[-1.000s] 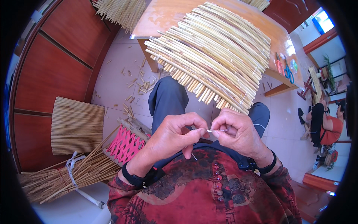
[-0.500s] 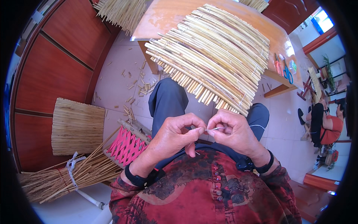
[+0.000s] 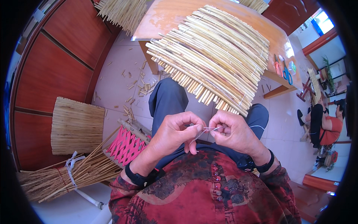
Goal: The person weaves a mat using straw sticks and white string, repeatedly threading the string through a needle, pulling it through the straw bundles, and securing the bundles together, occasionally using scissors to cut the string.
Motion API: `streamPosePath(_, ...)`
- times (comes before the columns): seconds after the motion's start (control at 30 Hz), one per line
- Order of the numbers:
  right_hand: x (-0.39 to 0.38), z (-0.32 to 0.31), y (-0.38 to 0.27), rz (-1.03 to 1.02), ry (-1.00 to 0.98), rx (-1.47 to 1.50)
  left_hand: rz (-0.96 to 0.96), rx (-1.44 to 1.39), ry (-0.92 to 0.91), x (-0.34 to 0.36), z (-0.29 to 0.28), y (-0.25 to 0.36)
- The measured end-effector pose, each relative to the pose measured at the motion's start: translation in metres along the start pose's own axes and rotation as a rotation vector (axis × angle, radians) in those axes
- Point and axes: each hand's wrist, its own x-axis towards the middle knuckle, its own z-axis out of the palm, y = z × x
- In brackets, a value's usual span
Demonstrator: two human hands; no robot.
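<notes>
A thin pale thread (image 3: pixel 209 128) stretches across the small gap between my two hands, above my lap. My left hand (image 3: pixel 181 129) pinches it between thumb and forefinger, and a loop hangs down beside those fingers. The other end is pinched in my right hand (image 3: pixel 229 128), fingers curled. Just beyond my hands lies a mat of straw-coloured stalks (image 3: pixel 214 56), bound with pale thread ties. It slopes from the wooden table (image 3: pixel 160 18) down toward my knees, with uneven stalk ends along its near edge.
Red-handled scissors or pliers (image 3: pixel 278 66), blue-handled scissors (image 3: pixel 286 72) and a small green-and-white box (image 3: pixel 292 68) lie at the table's right end. At left are a pink-strapped stool (image 3: pixel 126 147), a bundle of stalks (image 3: pixel 74 175) and a finished-looking mat (image 3: pixel 77 126). Another person (image 3: pixel 330 127) sits far right.
My hands have drawn slightly apart, and more thread shows between them. A loop of thread now shows below my left fingertips. The stalk mat stays in place.
</notes>
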Motion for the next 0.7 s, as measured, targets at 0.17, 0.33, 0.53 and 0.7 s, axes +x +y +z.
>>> streamPosePath(0.17, 0.0, -0.002, 0.001, -0.036, -0.033, 0.058, -0.022, -0.091, -0.019, 0.001, -0.002, -0.003)
streamPosePath(0.33, 0.001, -0.008, -0.005, -0.047, -0.063, 0.094, -0.001, -0.111, -0.049, 0.001, -0.007, -0.007)
streamPosePath(0.53, 0.0, -0.002, -0.008, 0.0, -0.009, 0.116, -0.013, -0.117, -0.026, 0.0, -0.006, -0.006)
streamPosePath(0.7, 0.0, -0.002, -0.015, 0.014, 0.013, -0.01, -0.037, -0.062, -0.036, 0.0, -0.003, 0.0)
